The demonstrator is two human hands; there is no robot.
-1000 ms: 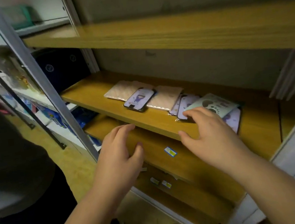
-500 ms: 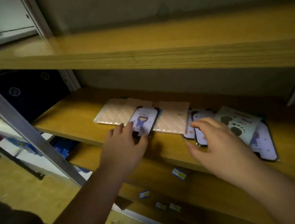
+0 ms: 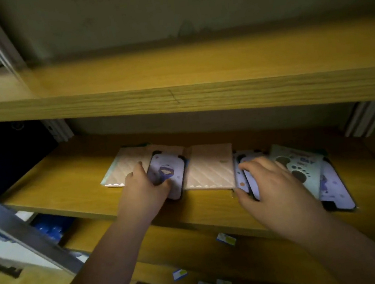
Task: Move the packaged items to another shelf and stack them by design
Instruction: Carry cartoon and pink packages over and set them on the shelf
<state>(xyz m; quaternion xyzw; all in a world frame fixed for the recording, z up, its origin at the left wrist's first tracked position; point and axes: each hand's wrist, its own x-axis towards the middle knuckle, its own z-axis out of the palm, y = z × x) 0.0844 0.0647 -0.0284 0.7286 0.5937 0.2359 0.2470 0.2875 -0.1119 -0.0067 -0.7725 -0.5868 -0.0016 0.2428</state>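
Note:
Flat packaged items lie on the middle wooden shelf [image 3: 69, 187]. My left hand [image 3: 143, 192] grips the near end of a lilac package with a purple figure [image 3: 168, 170], which rests on a pink quilted package [image 3: 126, 168]. A second pink quilted package [image 3: 211, 167] lies just right of it. My right hand [image 3: 274, 187] rests with fingers spread on lilac packages [image 3: 248, 181], thumb at their near edge. Beside it lie a pale green paw-print package [image 3: 302, 165] and another lilac package [image 3: 334, 187].
A bare wooden shelf [image 3: 196, 70] runs above, its front edge overhanging the items. A lower shelf [image 3: 194, 247] carries small blue-and-white labels [image 3: 225, 239]. A grey metal upright [image 3: 28, 234] slants at the left, with dark blue boxes [image 3: 6, 152] behind it.
Both hands moved forward from the shelf edge onto the packages. The left hand closed on the lilac figure package; the right settled on the lilac packages. The view moved closer and lower.

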